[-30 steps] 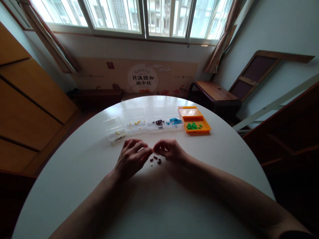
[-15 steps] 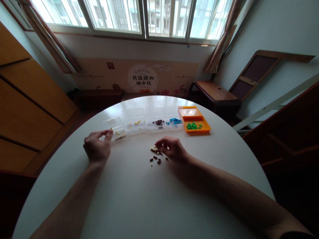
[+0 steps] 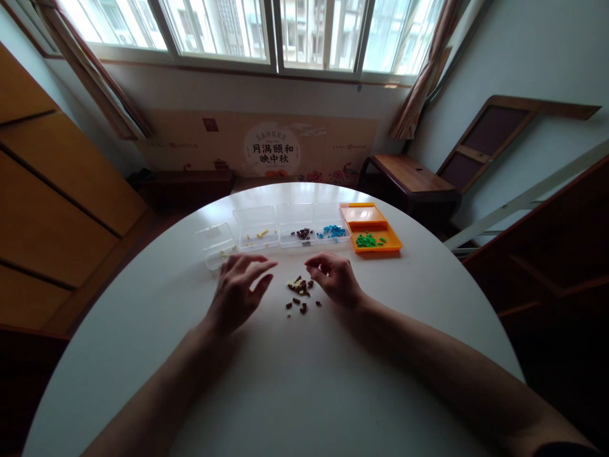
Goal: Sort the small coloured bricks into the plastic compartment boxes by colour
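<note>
On the white round table lies a small pile of brown and pale yellow toy bricks, with several loose brown ones nearer to me. My left hand hovers left of the pile, thumb and forefinger spread apart, holding nothing visible. Just right of the pile is my right hand, its thumb and fingertips drawn close together; whatever they pinch, if anything, is too small to make out. Behind my left hand, partly covered by it, sits a clear lidded box with pale yellow bits.
Along the back stand clear boxes of yellow pieces, dark brown pieces and blue pieces. An orange case with green pieces ends the row at right. A wooden chair is beyond the table.
My left hand has left the clear box at the left, moved right towards the pile and spread its fingers. My right hand has shifted slightly right and away from me, uncovering more of the pile.
</note>
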Motion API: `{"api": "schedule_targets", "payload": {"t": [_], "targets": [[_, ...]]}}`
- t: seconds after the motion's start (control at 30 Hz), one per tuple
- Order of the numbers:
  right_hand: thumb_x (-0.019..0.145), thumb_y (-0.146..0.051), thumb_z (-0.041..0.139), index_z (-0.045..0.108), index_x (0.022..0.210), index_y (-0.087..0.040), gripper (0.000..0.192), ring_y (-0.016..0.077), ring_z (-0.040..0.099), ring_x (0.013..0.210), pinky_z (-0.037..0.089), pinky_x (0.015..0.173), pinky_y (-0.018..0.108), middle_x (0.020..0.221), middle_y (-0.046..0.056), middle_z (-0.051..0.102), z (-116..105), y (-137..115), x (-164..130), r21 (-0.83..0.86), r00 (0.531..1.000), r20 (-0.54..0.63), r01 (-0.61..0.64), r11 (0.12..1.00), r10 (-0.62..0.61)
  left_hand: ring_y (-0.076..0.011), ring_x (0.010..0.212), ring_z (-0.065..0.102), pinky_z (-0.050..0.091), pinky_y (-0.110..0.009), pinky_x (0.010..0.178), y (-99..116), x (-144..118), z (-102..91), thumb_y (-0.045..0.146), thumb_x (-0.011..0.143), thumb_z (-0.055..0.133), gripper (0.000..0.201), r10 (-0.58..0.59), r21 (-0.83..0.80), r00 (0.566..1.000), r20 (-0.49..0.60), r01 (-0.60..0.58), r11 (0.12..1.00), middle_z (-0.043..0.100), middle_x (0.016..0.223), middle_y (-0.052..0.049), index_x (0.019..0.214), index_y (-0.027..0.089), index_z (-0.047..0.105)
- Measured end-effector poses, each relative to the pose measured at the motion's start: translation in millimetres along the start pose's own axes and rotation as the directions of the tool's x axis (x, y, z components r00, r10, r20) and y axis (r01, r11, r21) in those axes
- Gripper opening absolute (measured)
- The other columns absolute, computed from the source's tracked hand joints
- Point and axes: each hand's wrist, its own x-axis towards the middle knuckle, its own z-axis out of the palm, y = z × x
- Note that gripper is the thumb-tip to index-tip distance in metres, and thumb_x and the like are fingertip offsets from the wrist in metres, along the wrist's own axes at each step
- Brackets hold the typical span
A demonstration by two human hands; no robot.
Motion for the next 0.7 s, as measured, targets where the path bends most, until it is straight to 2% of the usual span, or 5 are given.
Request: {"api": "schedule_targets", "payload": {"t": [0.1, 0.2, 0.4, 0.5, 0.7], "targets": [[0.081, -0.022, 0.060, 0.070, 0.084, -0.016, 0.012, 0.0092, 0.051, 0.057, 0.043, 0.059, 0.022, 0.073, 0.001, 0.066, 0, -1, 0, -0.005, 1.000, 0.008, 0.009, 1.000, -0.009, -0.0230, 0.103, 0.053, 0.041, -0.039, 0.088, 13, -1, 4.9, 0.021, 0.089, 0.055, 0.026, 0.119, -0.017, 0.982, 0.148, -0.118, 0.993, 0.064, 0.109, -0.006, 0.111, 0.029, 0.066], [0.081, -0.022, 0.060, 0.070, 0.084, -0.017, 0.012, 0.0091, 0.051, 0.057, 0.043, 0.059, 0.022, 0.075, 0.002, 0.067, 1, -2, 0, -0.013, 1.000, 0.016, 0.016, 1.000, -0.016, -0.0243, 0.106, 0.051, 0.039, -0.040, 0.088, 16, -3, 8.1, 0.022, 0.090, 0.054, 0.025, 0.115, 0.006, 0.970, 0.214, -0.119, 0.993, 0.064, 0.111, -0.006, 0.110, 0.030, 0.066], [0.081, -0.023, 0.060, 0.070, 0.084, -0.017, 0.011, 0.0089, 0.050, 0.057, 0.043, 0.058, 0.022, 0.075, 0.002, 0.067, 2, -2, -1, -0.016, 1.000, 0.014, 0.023, 1.000, -0.023, -0.0259, 0.108, 0.051, 0.040, -0.041, 0.087, 13, -5, 8.5, 0.026, 0.088, 0.058, 0.018, 0.094, 0.032, 0.971, 0.219, -0.103, 0.994, 0.064, 0.111, -0.005, 0.098, 0.032, 0.071], [0.081, -0.023, 0.060, 0.070, 0.084, -0.017, 0.012, 0.0089, 0.050, 0.057, 0.043, 0.058, 0.022, 0.075, 0.001, 0.066, 2, -1, -1, -0.022, 1.000, 0.017, 0.024, 0.999, -0.024, -0.0259, 0.107, 0.051, 0.041, -0.042, 0.087, 14, -4, 7.3, 0.025, 0.088, 0.058, 0.018, 0.103, 0.030, 0.972, 0.213, -0.112, 0.993, 0.065, 0.111, -0.006, 0.098, 0.031, 0.071], [0.083, -0.020, 0.060, 0.070, 0.088, -0.017, 0.012, 0.0095, 0.053, 0.060, 0.044, 0.061, 0.022, 0.077, 0.001, 0.066, 1, -3, -2, -0.057, 0.997, 0.062, 0.052, 0.997, -0.048, -0.0225, 0.100, 0.054, 0.042, -0.039, 0.085, 18, -2, 4.2, 0.020, 0.086, 0.057, 0.017, 0.149, -0.066, 0.968, 0.201, -0.138, 0.988, 0.066, 0.105, -0.004, 0.093, 0.028, 0.070]]}}
